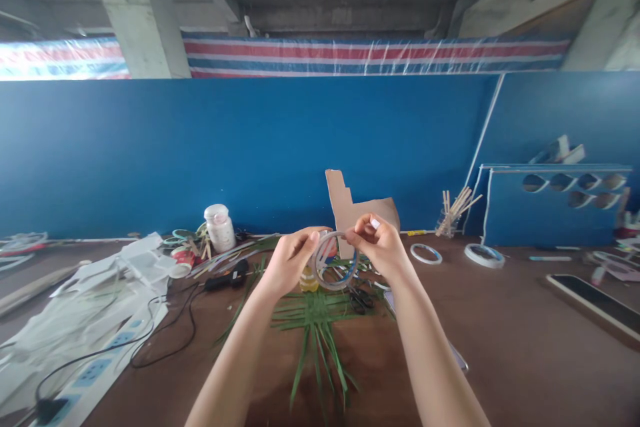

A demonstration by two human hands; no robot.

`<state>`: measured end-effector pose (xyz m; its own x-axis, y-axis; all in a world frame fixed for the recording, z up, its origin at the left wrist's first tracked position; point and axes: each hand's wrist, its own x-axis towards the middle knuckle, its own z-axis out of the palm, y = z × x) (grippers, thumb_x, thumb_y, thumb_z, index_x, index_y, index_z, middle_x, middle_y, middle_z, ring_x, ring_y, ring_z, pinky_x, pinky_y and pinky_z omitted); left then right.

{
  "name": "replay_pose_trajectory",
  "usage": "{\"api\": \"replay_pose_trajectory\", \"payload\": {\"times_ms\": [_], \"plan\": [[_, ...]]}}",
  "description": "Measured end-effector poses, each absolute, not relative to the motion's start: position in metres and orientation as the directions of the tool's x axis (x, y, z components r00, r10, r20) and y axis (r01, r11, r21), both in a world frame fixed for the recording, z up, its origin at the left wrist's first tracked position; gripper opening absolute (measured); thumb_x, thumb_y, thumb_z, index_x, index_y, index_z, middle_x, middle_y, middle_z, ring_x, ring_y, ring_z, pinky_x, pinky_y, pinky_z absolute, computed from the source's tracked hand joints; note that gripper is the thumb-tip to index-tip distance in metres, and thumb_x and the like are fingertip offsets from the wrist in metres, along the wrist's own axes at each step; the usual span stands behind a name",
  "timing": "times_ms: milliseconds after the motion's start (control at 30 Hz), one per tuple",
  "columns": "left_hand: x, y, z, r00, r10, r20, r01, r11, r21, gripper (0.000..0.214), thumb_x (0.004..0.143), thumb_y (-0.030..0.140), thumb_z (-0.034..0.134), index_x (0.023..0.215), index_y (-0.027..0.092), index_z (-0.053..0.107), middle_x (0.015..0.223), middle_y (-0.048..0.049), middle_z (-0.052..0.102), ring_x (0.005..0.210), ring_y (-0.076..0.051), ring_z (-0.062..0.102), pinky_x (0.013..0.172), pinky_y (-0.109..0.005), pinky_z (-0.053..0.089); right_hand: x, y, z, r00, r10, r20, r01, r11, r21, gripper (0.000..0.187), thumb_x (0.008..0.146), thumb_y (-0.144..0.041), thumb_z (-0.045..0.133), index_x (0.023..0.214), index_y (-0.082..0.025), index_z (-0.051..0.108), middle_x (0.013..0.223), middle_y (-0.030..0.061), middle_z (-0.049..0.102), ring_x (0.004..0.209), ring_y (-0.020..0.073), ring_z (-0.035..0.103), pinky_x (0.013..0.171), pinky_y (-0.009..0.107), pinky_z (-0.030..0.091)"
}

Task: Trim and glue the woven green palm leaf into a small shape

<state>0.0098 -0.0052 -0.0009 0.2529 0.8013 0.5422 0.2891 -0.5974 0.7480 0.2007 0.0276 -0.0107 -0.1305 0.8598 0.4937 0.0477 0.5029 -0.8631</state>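
1. Nearest of all, the left hand point(289, 260) and the right hand point(379, 247) are each closed to a narrow pinch on the upper edge of a clear plastic loop point(336, 262), which they hold up between them above the table. It is held by fingertips alone, so a slip from either pinch could drop the loop or let it spring out of shape.

2. Below the hands lies a woven mat of green leaf strips point(315, 320), its long ends splayed. Nothing visible binds the weave, so a falling loop or a brush of the forearm could pull it loose.

3. Just beside the mat are dark-handled scissors point(361, 300), and a yellow bottle point(309, 279) stands partly hidden behind the loop. A careless knock could tip the bottle, and its contents could spill across the leaves.

4. Further left, a black glue gun point(227, 277) sits among dark cables point(167, 327), near a white power strip point(93, 373). Snagging a cable could drag the gun across the table.

5. At the back, a cardboard cutout point(350, 210) stands upright against a blue wall point(250, 153). It could topple if bumped.
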Motion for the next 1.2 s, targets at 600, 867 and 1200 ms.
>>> {"api": "replay_pose_trajectory", "payload": {"times_ms": [600, 867, 1200], "plan": [[0.01, -0.006, -0.003, 0.244, 0.736, 0.631, 0.586, -0.63, 0.509, 0.032, 0.092, 0.032, 0.039, 0.106, 0.02, 0.066, 0.086, -0.0025, 0.072, 0.07, -0.014, 0.065, 0.067, -0.021, 0.047, 0.197, 0.015, -0.009, -0.183, 0.85, 0.493, 0.163, 0.521, -0.838, 0.023, 0.076, -0.038, 0.062, 0.076, -0.02, 0.047, 0.072, -0.0005, 0.06, 0.052, 0.0117, 0.057, 0.05, 0.023, 0.043], [0.015, -0.007, -0.004, 0.248, 0.721, 0.647, 0.573, -0.647, 0.503, 0.03, 0.092, 0.029, 0.04, 0.104, 0.021, 0.066, 0.09, -0.0031, 0.072, 0.075, -0.014, 0.065, 0.069, -0.02, 0.046, 0.193, 0.015, -0.009, -0.124, 0.849, 0.513, 0.132, 0.527, -0.84, 0.02, 0.076, -0.034, 0.06, 0.073, -0.021, 0.046, 0.063, -0.0039, 0.053, 0.045, 0.0094, 0.052, 0.044, 0.021, 0.04], [0.016, -0.008, -0.006, 0.226, 0.79, 0.569, 0.49, -0.597, 0.635, 0.039, 0.092, 0.038, 0.035, 0.109, 0.018, 0.065, 0.088, -0.0043, 0.071, 0.072, -0.016, 0.063, 0.066, -0.023, 0.046, 0.191, 0.013, -0.009, -0.087, 0.853, 0.515, 0.113, 0.522, -0.845, 0.02, 0.074, -0.033, 0.06, 0.073, -0.021, 0.044, 0.063, -0.0045, 0.051, 0.04, 0.0078, 0.049, 0.04, 0.02, 0.038]]}}
